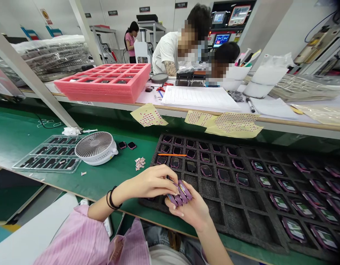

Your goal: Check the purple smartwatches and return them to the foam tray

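Observation:
Several purple-framed watch cases [180, 194], stacked side by side, rest in my right hand [196, 209], its fingers and thumb curled around them. From the left, my left hand [156, 180] reaches over with its fingertips closed on the same stack. Just beyond both hands lies a dark foam tray [243, 191], whose compartments hold more purple-framed watches [223, 175], some with dark faces, others at the right with pale ones. An orange stick [172, 155] lies across the tray's far left part.
A white round fan [96, 148] stands left on the green bench, beside a clear tray [18, 166] of black parts. Two watches [127, 145] and a pile of small pieces [140, 163] lie nearby. A shelf edge [172, 109] crosses ahead, bearing pink foam trays [98, 92]; people work behind.

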A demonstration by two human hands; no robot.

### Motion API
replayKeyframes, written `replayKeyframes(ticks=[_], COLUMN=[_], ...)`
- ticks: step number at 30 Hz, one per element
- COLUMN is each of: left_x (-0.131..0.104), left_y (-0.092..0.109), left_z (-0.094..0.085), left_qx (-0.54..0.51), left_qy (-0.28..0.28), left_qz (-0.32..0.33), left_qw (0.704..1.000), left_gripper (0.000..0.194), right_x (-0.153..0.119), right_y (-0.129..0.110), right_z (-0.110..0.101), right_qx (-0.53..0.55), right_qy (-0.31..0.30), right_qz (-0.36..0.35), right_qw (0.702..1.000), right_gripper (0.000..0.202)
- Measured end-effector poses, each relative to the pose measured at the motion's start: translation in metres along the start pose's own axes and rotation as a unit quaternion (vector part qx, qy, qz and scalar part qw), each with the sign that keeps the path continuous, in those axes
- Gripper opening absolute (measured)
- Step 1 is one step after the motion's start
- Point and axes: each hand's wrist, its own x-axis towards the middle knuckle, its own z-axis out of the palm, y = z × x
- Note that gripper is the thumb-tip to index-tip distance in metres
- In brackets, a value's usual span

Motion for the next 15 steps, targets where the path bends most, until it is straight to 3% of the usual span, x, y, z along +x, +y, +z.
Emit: replayKeyframes(ticks=[8, 15], left_x=[0.003, -0.006], left_y=[0.004, -0.007], left_z=[-0.007, -0.002], left_qx=[0.014, -0.204], left_qy=[-0.093, -0.148], left_qz=[-0.035, -0.109], left_qw=[0.995, 0.962], left_gripper=[0.021, 0.019], right_x=[0.001, -0.003], right_y=[-0.001, 0.011], right_z=[-0.002, -0.013], right_qx=[-0.04, -0.093], right_qy=[-0.003, -0.008], right_qz=[0.013, 0.053], right_qw=[0.999, 0.994], right_gripper=[0.027, 0.033])
